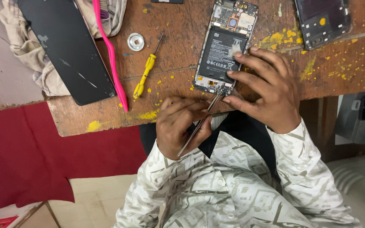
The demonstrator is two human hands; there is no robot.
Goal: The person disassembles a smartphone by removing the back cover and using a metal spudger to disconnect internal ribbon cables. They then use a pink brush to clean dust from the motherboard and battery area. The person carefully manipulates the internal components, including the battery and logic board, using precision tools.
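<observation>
Wooden desk [106, 114], spattered with yellow paint, carries an opened phone [222, 46] near its front edge, back cover off, battery and circuit board exposed. The right hand [267, 90] lies spread over the phone's lower right side, fingertips pressing on the battery and frame; this appears to pin the phone against sliding. The left hand [182, 124] is closed in a pen-style grip around metal tweezers [199, 122], whose tips meet the phone's bottom edge at the small board there. The low, angled hold seems chosen for fine control at the connector area.

Toward the desk's left edge:
- a yellow screwdriver [146, 71], lying free, just left of the phone;
- a pink tool [110, 55], long and slim, beside a black panel [66, 48] resting on a cloth [30, 59];
- a round metal disc [135, 42] behind the screwdriver.

At the far right corner lies a second phone frame [322, 19], well apart from both hands.
</observation>
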